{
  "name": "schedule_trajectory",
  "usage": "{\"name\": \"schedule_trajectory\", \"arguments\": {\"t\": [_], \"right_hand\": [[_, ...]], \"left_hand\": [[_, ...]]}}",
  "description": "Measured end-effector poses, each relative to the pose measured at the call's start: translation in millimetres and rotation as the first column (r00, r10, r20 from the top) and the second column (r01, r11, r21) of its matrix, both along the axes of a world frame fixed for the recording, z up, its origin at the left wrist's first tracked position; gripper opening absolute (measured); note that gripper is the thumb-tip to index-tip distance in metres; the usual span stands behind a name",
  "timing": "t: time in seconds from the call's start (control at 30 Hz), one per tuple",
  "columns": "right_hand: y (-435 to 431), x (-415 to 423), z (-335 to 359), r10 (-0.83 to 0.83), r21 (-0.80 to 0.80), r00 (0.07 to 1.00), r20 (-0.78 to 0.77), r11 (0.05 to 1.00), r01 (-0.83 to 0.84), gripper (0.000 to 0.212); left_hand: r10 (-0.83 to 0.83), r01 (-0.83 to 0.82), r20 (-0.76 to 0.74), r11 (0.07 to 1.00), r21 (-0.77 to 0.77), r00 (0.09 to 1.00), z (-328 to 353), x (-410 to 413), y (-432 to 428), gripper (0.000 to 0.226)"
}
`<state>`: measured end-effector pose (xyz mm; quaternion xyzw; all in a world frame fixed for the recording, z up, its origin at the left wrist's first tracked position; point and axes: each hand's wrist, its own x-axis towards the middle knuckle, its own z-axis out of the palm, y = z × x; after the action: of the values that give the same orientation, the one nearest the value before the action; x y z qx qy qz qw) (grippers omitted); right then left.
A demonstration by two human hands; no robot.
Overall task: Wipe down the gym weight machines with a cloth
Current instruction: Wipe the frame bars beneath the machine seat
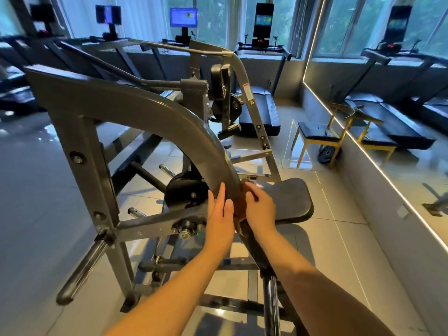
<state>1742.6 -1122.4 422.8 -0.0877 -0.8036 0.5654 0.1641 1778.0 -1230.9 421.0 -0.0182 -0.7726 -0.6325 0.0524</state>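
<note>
Head view is showing a grey steel weight machine [135, 110] whose broad curved arm is sweeping down from upper left to the middle of the picture, with bolts along its upright and a black weight plate [184, 192] hanging under the curve. A brownish cloth [238, 210] is lying against the lower end of that arm, mostly hidden between the hands. A dark seat pad [291, 202] is sitting just right of it. The machine is standing on a glossy pale tiled floor [29, 190]; treadmills [259, 112] are lining the windows [339, 20] behind, and a black stool with yellow legs [315, 135] is standing beside a mirrored wall [412, 170]. The left hand [219, 214] is lying flat with straight fingers along the arm's left side, touching the metal. The right hand [260, 209] is curling its fingers over the cloth, pressing it to the arm.
</note>
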Motion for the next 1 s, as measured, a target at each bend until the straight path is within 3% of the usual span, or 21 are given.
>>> {"name": "schedule_trajectory", "arguments": {"t": [0.17,0.43,0.67,0.87,1.0], "right_hand": [[-8.8,-2.6,26.2,0.13,0.04,0.973,-0.191,0.991,-0.124,0.034],[49.3,13.1,-37.4,0.139,-0.028,0.977,0.159,0.99,-0.137,0.034],[27.6,5.1,-4.9,0.25,0.027,0.967,-0.049,0.968,-0.249,0.037],[51.9,15.4,-40.0,0.159,-0.113,0.969,0.19,0.984,-0.139,0.035],[40.9,9.4,-18.1,0.201,-0.032,0.976,0.086,0.979,-0.199,0.035]], "left_hand": [[0.02,-0.021,-0.012,0.999,-0.025,1.0,-13.4,0.6,9.5,0.047],[0.029,-0.018,0.069,0.988,-0.15,0.997,-43.7,1.2,17.7,0.05],[0.079,-0.074,0.048,0.992,-0.102,0.996,-52.7,2.4,29.2,0.056],[0.099,-0.089,0.081,0.989,-0.119,0.992,-45.8,6.4,45.1,0.055],[0.134,-0.128,0.061,0.988,-0.092,0.989,-49.8,6.4,47.6,0.054]]}}
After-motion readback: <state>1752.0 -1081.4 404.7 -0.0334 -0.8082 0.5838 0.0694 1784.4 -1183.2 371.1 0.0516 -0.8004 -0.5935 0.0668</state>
